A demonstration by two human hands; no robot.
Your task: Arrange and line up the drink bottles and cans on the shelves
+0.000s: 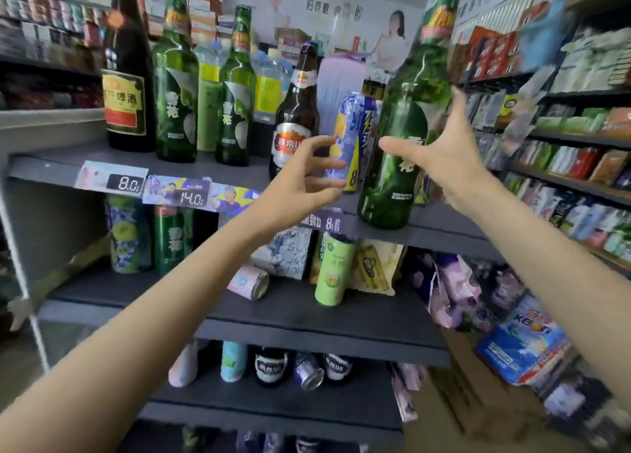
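The left hand (pixel 300 186) is covering the lower part of a blue and yellow can (pixel 351 138), fingers spread apart and gripping nothing. The right hand (pixel 444 155) is reaching around a big green bottle (pixel 399 166) on the grey top shelf (pixel 440 227); its fingers, apart, are partly hidden behind the glass. Whether they touch it is unclear. Side shelves are blurring.
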